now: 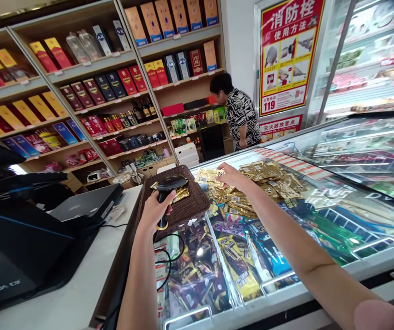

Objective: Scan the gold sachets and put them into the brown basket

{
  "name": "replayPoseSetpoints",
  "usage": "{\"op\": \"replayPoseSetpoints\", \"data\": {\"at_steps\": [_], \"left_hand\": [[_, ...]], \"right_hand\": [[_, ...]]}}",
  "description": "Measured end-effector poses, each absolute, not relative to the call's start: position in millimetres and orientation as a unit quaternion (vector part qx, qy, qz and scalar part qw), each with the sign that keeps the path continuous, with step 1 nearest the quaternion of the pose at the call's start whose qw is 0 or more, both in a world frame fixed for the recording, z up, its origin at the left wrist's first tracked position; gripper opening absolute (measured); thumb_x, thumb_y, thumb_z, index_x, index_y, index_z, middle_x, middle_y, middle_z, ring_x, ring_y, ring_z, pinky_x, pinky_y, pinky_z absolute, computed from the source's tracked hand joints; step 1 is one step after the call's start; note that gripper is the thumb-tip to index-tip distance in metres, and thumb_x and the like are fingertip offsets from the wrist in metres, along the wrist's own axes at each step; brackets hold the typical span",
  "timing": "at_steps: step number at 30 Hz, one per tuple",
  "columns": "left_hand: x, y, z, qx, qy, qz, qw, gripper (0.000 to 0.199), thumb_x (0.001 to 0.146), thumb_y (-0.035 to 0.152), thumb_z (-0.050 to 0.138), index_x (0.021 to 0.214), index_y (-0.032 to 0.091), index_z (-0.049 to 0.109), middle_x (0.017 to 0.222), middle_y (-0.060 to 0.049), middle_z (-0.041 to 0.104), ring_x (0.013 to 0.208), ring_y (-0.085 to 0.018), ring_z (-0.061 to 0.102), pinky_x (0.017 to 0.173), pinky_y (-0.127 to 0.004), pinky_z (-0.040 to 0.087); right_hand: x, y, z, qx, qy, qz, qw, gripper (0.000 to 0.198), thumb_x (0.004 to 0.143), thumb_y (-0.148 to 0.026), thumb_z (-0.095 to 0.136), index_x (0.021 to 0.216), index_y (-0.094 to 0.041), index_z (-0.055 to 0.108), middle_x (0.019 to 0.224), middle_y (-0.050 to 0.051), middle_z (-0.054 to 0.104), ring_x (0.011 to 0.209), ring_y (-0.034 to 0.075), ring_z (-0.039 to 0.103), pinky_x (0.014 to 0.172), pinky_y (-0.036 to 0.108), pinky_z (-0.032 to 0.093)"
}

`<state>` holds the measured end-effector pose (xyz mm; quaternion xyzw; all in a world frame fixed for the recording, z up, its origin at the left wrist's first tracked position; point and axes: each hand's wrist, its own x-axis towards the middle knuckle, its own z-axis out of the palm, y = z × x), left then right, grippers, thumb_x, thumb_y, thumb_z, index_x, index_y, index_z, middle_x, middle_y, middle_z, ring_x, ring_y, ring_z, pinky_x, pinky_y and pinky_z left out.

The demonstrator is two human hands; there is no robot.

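Note:
My left hand is closed around the handle of a black barcode scanner, held over a brown woven basket. A few gold packets lie in the basket beneath the scanner. Farther right, my right hand pinches a gold packet by its right end, just above the freezer's glass top. Beside and below that hand spreads a heap of similar gold packets on the glass. The scanner's black cable loops down over the glass.
Under the freezer's glass lie colourful wrapped packs. A black checkout machine and a grey laptop-like device stand on the white counter at left. Shelves of boxed bottles line the back. Another person bends beside them.

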<state>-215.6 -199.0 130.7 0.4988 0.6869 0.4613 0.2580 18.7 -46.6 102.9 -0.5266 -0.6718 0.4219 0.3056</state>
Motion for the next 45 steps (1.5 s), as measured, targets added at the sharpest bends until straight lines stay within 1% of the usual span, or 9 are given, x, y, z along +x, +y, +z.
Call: {"op": "replayPoseSetpoints", "data": {"at_steps": [6, 13, 20, 27, 33, 36, 39, 42, 45], "left_hand": [[-214, -201, 132, 0.520, 0.682, 0.449, 0.251, 0.053, 0.067, 0.067, 0.072, 0.080, 0.018, 0.058, 0.055, 0.001, 0.058, 0.050, -0.014, 0.054, 0.050, -0.025, 0.041], [-208, -205, 136, 0.531, 0.686, 0.435, 0.243, 0.053, 0.067, 0.067, 0.072, 0.080, 0.018, 0.061, 0.055, 0.001, 0.058, 0.051, -0.015, 0.055, 0.050, -0.024, 0.040], [-209, -203, 131, 0.549, 0.681, 0.409, 0.260, 0.052, 0.070, 0.066, 0.071, 0.086, 0.017, 0.063, 0.057, 0.001, 0.060, 0.052, -0.014, 0.056, 0.051, -0.024, 0.040], [-207, -202, 131, 0.540, 0.680, 0.417, 0.271, 0.053, 0.067, 0.067, 0.072, 0.085, 0.018, 0.063, 0.054, 0.001, 0.058, 0.050, -0.014, 0.054, 0.049, -0.024, 0.040], [-202, -203, 133, 0.539, 0.683, 0.414, 0.268, 0.051, 0.067, 0.066, 0.073, 0.082, 0.018, 0.061, 0.054, 0.001, 0.058, 0.052, -0.015, 0.054, 0.050, -0.024, 0.040], [-200, -200, 130, 0.539, 0.684, 0.414, 0.265, 0.051, 0.068, 0.066, 0.072, 0.081, 0.019, 0.060, 0.054, 0.001, 0.058, 0.053, -0.015, 0.054, 0.051, -0.024, 0.039], [-201, -194, 124, 0.547, 0.680, 0.413, 0.260, 0.051, 0.070, 0.067, 0.070, 0.082, 0.019, 0.060, 0.054, 0.001, 0.058, 0.051, -0.015, 0.053, 0.051, -0.025, 0.038], [-203, -189, 121, 0.558, 0.675, 0.398, 0.272, 0.053, 0.068, 0.069, 0.071, 0.081, 0.019, 0.060, 0.055, 0.001, 0.059, 0.051, -0.016, 0.053, 0.051, -0.026, 0.040], [-205, -189, 123, 0.557, 0.679, 0.391, 0.274, 0.058, 0.064, 0.072, 0.072, 0.083, 0.019, 0.061, 0.055, 0.001, 0.059, 0.051, -0.017, 0.054, 0.051, -0.026, 0.040]], "right_hand": [[18, -38, 95, -0.497, -0.680, 0.439, 0.313, 0.049, 0.085, -0.014, 0.056, 0.134, -0.018, 0.053, 0.118, 0.012, 0.062, 0.091, 0.019, 0.064, 0.061, 0.020, 0.053], [20, -34, 92, -0.507, -0.688, 0.416, 0.312, 0.051, 0.085, -0.016, 0.058, 0.136, -0.018, 0.052, 0.130, 0.014, 0.057, 0.081, 0.016, 0.065, 0.060, 0.020, 0.052], [23, -42, 101, -0.516, -0.673, 0.423, 0.318, 0.053, 0.083, -0.013, 0.058, 0.136, -0.018, 0.053, 0.135, 0.014, 0.055, 0.093, 0.019, 0.064, 0.059, 0.019, 0.052], [25, -41, 102, -0.514, -0.663, 0.439, 0.321, 0.053, 0.083, -0.013, 0.059, 0.135, -0.018, 0.054, 0.133, 0.013, 0.057, 0.094, 0.019, 0.064, 0.060, 0.020, 0.054], [28, -27, 94, -0.516, -0.645, 0.444, 0.348, 0.051, 0.081, -0.011, 0.059, 0.132, -0.018, 0.056, 0.125, 0.011, 0.063, 0.087, 0.017, 0.066, 0.060, 0.021, 0.056], [40, -17, 95, -0.543, -0.644, 0.402, 0.358, 0.050, 0.082, -0.012, 0.058, 0.131, -0.019, 0.057, 0.119, 0.010, 0.066, 0.086, 0.018, 0.067, 0.062, 0.022, 0.055], [66, -7, 99, -0.593, -0.652, 0.308, 0.359, 0.045, 0.082, -0.015, 0.059, 0.126, -0.019, 0.060, 0.118, 0.011, 0.067, 0.094, 0.022, 0.067, 0.070, 0.025, 0.054], [96, 0, 103, -0.663, -0.619, 0.226, 0.355, 0.049, 0.084, -0.017, 0.056, 0.133, -0.016, 0.053, 0.121, 0.015, 0.066, 0.106, 0.027, 0.064, 0.081, 0.031, 0.051], [119, 5, 101, -0.719, -0.576, 0.179, 0.346, 0.052, 0.086, -0.016, 0.053, 0.137, -0.011, 0.045, 0.121, 0.019, 0.065, 0.113, 0.030, 0.061, 0.086, 0.034, 0.048]]}}
